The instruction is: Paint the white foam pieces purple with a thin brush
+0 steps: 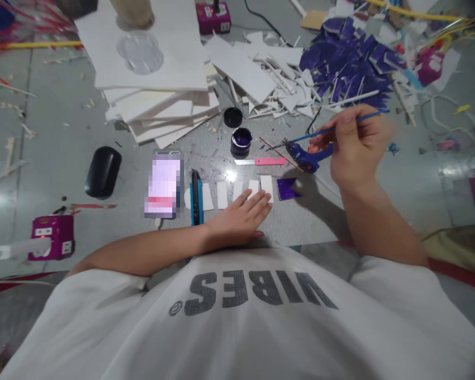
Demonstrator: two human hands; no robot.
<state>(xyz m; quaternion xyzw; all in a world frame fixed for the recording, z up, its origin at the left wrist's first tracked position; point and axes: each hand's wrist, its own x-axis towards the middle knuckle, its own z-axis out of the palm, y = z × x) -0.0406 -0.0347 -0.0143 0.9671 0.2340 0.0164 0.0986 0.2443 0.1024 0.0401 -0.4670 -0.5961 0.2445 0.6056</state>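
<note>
My right hand (354, 145) holds a thin blue paintbrush (320, 133), its tip pointing left toward an open pot of purple paint (241, 142). My left hand (241, 219) lies flat on the floor, fingers resting on a row of small white pieces (266, 186). One piece painted purple (287, 188) lies at the right end of that row. The pot's black lid (233, 116) sits just behind the pot.
A blue glue gun (306, 155), a pink-handled blade (261, 161) and a blue utility knife (196, 198) lie nearby. A phone (164, 184), a black oval object (103, 171), stacked white boards (154, 79), white offcuts (261, 74), purple painted pieces (348, 58) and magenta power strips (53, 237) surround the spot.
</note>
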